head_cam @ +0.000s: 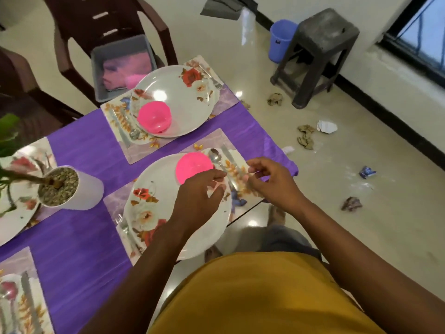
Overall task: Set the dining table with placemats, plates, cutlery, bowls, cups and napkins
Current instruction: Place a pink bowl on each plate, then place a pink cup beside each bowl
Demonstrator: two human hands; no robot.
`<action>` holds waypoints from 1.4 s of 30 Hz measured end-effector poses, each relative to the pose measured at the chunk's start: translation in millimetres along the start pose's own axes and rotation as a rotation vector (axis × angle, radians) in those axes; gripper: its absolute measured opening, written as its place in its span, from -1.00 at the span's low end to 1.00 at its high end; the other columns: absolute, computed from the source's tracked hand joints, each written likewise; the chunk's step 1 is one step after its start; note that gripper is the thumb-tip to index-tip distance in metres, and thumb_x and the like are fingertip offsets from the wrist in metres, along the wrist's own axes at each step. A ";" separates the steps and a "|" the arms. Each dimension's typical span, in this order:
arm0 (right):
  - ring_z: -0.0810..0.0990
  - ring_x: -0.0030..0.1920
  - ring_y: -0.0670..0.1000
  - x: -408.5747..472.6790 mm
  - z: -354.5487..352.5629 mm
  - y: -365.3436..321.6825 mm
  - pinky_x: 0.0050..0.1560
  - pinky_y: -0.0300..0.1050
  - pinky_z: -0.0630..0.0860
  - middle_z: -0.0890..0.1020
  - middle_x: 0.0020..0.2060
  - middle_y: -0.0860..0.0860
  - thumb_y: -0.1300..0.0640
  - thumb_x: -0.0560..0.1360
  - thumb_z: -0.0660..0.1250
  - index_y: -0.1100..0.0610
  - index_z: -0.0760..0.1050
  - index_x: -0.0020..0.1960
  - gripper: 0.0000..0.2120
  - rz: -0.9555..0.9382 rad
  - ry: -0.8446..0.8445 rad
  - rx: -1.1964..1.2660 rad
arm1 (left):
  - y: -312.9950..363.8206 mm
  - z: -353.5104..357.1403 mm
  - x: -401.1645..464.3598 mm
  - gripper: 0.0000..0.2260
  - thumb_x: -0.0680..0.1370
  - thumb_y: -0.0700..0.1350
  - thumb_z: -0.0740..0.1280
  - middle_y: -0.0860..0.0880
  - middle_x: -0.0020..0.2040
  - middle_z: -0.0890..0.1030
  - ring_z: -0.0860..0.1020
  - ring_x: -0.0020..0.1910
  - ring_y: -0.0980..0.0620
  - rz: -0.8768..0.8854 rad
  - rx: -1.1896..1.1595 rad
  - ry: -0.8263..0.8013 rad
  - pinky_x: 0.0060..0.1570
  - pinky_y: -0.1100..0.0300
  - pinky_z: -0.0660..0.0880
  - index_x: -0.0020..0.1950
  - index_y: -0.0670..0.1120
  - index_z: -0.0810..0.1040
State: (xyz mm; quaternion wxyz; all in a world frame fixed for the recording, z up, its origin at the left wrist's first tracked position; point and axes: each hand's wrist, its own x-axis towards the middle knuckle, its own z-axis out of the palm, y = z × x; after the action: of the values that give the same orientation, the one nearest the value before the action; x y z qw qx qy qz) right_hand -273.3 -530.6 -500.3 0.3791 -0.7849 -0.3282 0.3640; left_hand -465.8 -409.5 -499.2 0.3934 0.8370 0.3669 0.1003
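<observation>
The near floral plate (154, 213) lies on a placemat (113, 201) and carries a pink bowl (190, 168). To its right lie a spoon (213, 155) and a knife (228, 156). My left hand (197, 198) reaches over the plate, thumb and forefinger pinching the spoon's handle. My right hand (272, 180) is beside it, curled fingertips closing on the knife's handle end. A fork (124, 225) lies left of the plate. A second setting behind has a plate (183, 92), a pink bowl (154, 116) and cutlery.
A purple cloth (84, 145) covers the table, and a white plant pot (72, 189) stands on it at the left. More settings lie at the left edge. A grey bin (120, 66) sits on a brown chair. Stool, blue bucket and litter are on the floor.
</observation>
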 end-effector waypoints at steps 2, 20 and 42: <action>0.62 0.04 -0.19 11.1 -28.1 14.3 0.05 -0.29 0.56 0.64 0.03 -0.20 0.04 0.53 0.50 -0.04 0.59 0.27 -0.68 -0.001 0.019 0.021 | 14.5 19.4 18.9 -0.74 0.60 -0.11 0.40 0.22 0.16 0.68 0.62 0.10 0.24 0.002 -0.032 -0.028 0.15 0.22 0.57 0.27 0.10 0.65; 0.64 -0.01 -0.14 155.6 -304.8 124.8 0.07 -0.21 0.59 0.67 0.06 -0.13 0.00 0.52 0.50 -0.05 0.61 0.24 -0.69 -0.002 -0.173 -0.118 | 186.5 202.0 199.2 -0.79 0.65 -0.16 0.38 0.15 0.10 0.71 0.66 0.02 0.23 -0.193 -0.201 -0.069 0.06 0.29 0.60 0.25 0.02 0.67; 0.65 0.00 -0.13 428.7 -336.8 8.8 0.08 -0.07 0.65 0.67 0.01 -0.16 -0.05 0.53 0.48 -0.11 0.59 0.25 -0.69 -0.139 -0.388 -0.214 | 159.3 146.6 409.5 -0.81 0.66 -0.10 0.38 0.22 0.06 0.70 0.64 0.04 0.27 -0.346 -0.350 0.178 -0.01 0.36 0.56 0.23 0.07 0.68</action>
State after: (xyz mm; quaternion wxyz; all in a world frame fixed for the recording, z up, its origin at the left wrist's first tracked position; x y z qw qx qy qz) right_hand 227.7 -315.7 -495.3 0.2478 -0.7115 -0.4848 0.4443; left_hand -22.6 -278.5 -530.4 0.5096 0.6689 0.5148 0.1669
